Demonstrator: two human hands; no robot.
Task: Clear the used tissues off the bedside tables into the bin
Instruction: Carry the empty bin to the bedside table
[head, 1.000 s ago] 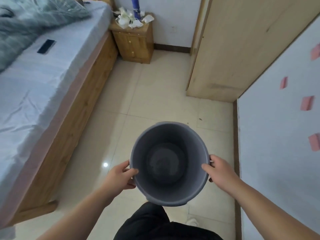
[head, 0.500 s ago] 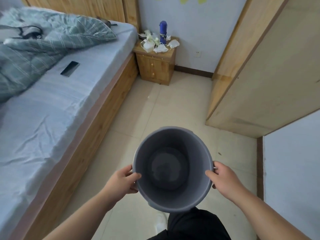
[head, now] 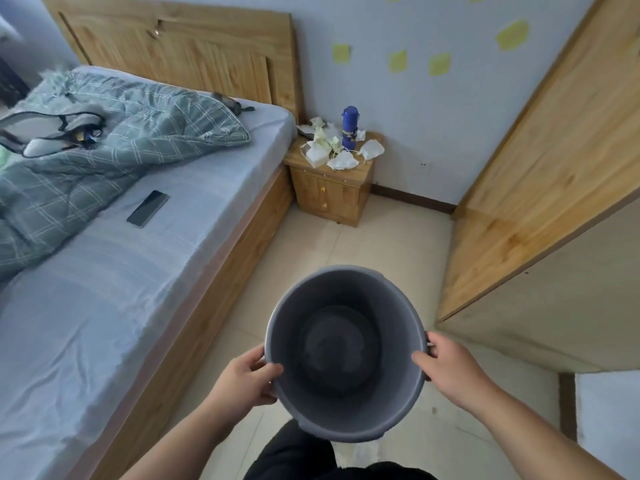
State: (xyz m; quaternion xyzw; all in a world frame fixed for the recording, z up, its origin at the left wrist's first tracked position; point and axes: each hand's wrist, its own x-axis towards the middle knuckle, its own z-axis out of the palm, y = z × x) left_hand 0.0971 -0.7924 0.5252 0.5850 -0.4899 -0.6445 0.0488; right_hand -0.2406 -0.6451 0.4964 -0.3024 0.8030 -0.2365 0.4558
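Between your two hands, near the bottom of the view, you hold the grey bin [head: 346, 355] over the tiled floor [head: 391, 251].

Your left hand [head: 246, 381] clamps the bin's left rim, thumb hooked over the edge and inside; your right hand [head: 450, 367] clamps the right rim the same way, and the bin's mouth faces up at you. On the far left lies the bed [head: 114, 271] with a green checked quilt [head: 86, 150] and a dark phone [head: 148, 208] flat on the sheet. Just right of the bed, well beyond the bin, stands the wooden bedside table [head: 330, 192], its top strewn with crumpled used tissues [head: 341, 161] around an upright blue bottle [head: 349, 128]. A wooden wardrobe [head: 540, 161] fills the right side.
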